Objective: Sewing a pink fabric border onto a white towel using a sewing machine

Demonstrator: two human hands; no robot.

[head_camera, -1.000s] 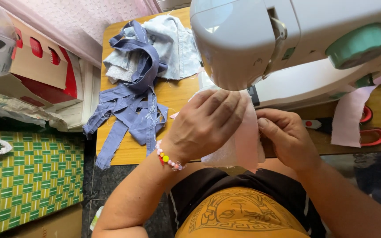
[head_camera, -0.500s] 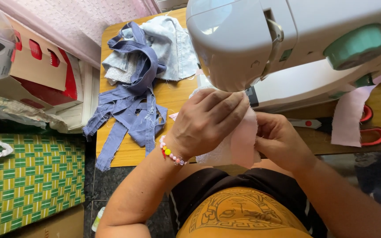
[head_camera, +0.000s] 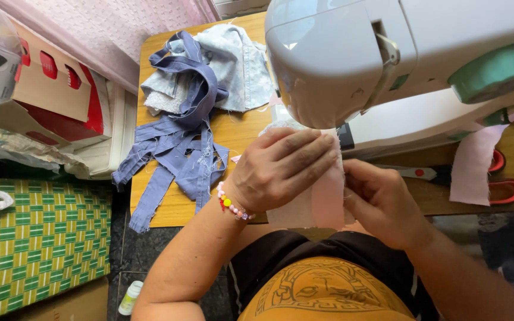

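Wooden tabletop (head_camera: 168,205) fills the middle of this sewing corner, with pale pink patterned cloth hanging behind it and a green woven mat (head_camera: 37,244) on the floor to one side. At its near edge the left hand (head_camera: 281,169) lies flat, fingers together, pressing down on a pale pink fabric piece (head_camera: 322,205) just in front of the white sewing machine (head_camera: 388,65). The right hand (head_camera: 382,202) sits close beside it, fingers curled and pinching the fabric's right edge. Compared with a second ago, both hands sit a little nearer the person's body and the right hand has tucked in closer to the left, so the cloth looks gathered and steadied more tightly under the machine's head.

That fabric is thin, soft and slightly frayed at its edges, draping over the tabletop's front edge towards the person's lap; its far end runs under the machine, where I cannot see the needle. A beaded bracelet (head_camera: 233,205) circles the left wrist.

Further out, blue fabric strips (head_camera: 174,148) trail across the tabletop and over its edge, beside a heap of light denim scraps (head_camera: 233,59). Red-handled scissors (head_camera: 504,187) lie to the right, partly under a hanging pink strip (head_camera: 474,169).
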